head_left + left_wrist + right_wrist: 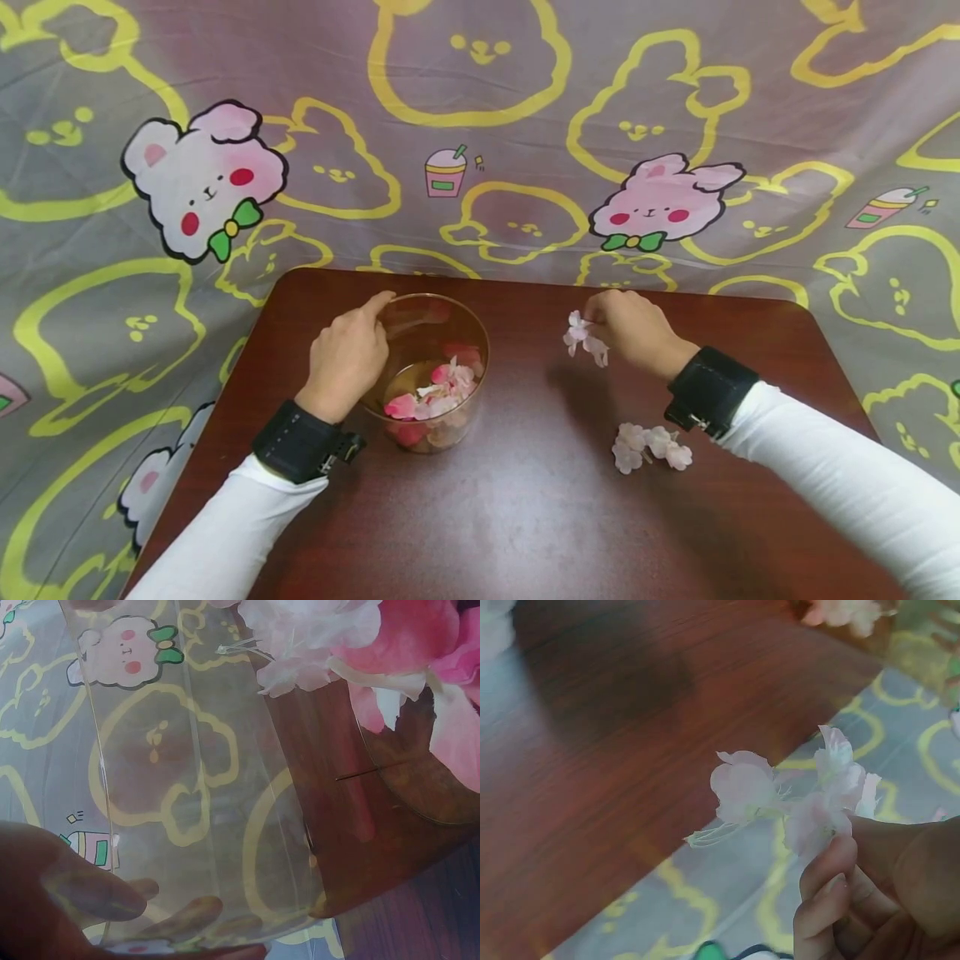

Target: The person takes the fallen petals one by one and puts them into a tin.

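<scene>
My left hand [345, 362] grips the left side of a clear, brown-tinted bowl [416, 333] at its rim. In the left wrist view, fingers [184, 919] show through the see-through wall. Pink and white artificial flowers [444, 395] lie in the bottom of the bowl. To the right of it, above the table, my right hand [636, 329] pinches a sprig of pale pink artificial blossoms [742, 787] between thumb and fingers. Another cluster of pale blossoms [652, 446] rests on the table, nearer to me than the right hand.
The dark red-brown wooden table [525, 533] has rounded far corners. A grey cloth [517, 158] printed with yellow outlines and cartoon rabbits hangs behind it and along both sides. Each wrist wears a black strap [300, 442] over a white sleeve.
</scene>
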A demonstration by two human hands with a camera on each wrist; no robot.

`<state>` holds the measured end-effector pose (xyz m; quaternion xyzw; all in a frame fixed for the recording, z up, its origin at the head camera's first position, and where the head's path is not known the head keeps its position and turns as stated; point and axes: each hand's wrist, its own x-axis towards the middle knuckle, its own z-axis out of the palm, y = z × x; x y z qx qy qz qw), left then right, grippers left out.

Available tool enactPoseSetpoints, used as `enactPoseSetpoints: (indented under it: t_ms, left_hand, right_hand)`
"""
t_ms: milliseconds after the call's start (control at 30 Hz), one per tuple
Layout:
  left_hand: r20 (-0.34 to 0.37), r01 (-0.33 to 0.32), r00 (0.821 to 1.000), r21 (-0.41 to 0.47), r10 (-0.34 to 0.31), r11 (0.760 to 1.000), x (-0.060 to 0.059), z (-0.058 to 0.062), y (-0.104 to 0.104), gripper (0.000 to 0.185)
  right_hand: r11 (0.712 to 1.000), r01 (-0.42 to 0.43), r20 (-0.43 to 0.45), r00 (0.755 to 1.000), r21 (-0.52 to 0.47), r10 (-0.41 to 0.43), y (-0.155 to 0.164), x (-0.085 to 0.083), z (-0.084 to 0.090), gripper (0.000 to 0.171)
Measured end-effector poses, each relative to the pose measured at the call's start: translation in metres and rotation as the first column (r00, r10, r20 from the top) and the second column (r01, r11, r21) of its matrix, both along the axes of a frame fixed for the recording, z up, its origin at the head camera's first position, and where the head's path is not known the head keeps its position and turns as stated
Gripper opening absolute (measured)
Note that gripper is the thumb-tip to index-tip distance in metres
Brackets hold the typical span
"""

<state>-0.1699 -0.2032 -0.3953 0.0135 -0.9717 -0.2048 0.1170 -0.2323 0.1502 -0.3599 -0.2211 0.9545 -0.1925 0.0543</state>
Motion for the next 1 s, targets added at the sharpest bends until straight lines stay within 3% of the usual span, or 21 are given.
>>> enactPoseSetpoints:
  t_ms: [567,833,1000]
  left_hand:
    - [0.008,-0.005,1.000,-0.002,0.005,1.000,0.001,0.000,-0.001,0.044]
    - [0.004,0.000,1.000,-0.003,0.000,1.000,0.001,-0.001,-0.001,0.044]
    - [-0.001,-0.002,1.000,-0.001,0.002,1.000,0.001,-0.001,0.000,0.044]
  right_hand:
    - [0.990,-0.116,-0.157,0.982,-0.079,0.102,-0.079,0.031,0.049,0.008]
    - [0.983,-0.158,-0.223,0.965,-0.089,0.135,-0.108,0.044,0.057,0.005]
    - [0.981,-0.185,-0.221,0.961,-0.054,0.169,-0.128,0.049,0.056,0.008]
